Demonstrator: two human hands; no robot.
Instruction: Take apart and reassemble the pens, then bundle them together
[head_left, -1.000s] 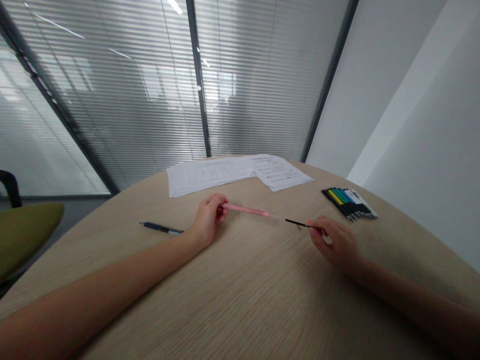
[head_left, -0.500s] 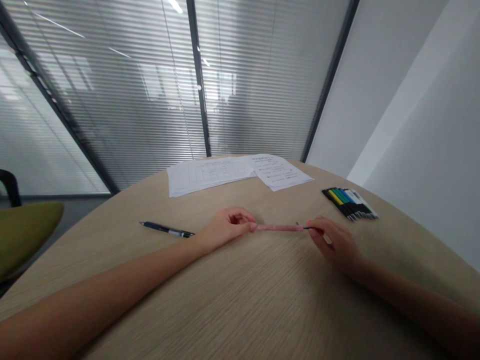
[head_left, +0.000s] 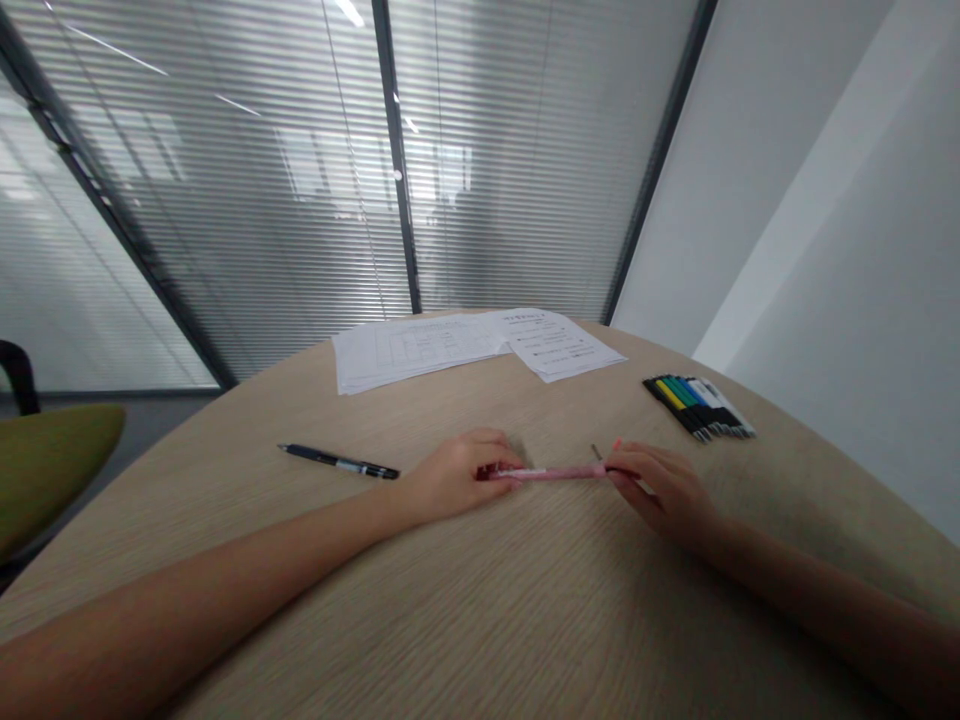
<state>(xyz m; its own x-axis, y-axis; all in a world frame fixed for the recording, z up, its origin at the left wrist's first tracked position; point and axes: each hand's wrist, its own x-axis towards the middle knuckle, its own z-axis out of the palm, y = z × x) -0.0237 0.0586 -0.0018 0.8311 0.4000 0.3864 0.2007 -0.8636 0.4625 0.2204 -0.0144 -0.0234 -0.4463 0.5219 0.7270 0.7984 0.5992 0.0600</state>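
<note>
A slim pink pen lies level just above the round wooden table, held at both ends. My left hand pinches its left end with closed fingers. My right hand is closed round its right end, where the thin black refill has gone inside the barrel. A tiny dark part lies on the table just behind the pen.
A black pen lies left of my left hand. Printed sheets are spread at the table's far edge. A row of coloured pens lies at the right. A green chair stands at the left, with glass walls and blinds behind.
My left hand has slid the pink barrel rightward over the black refill held by my right hand. The refill is now hidden and both hands sit closer together, lower on the table.
</note>
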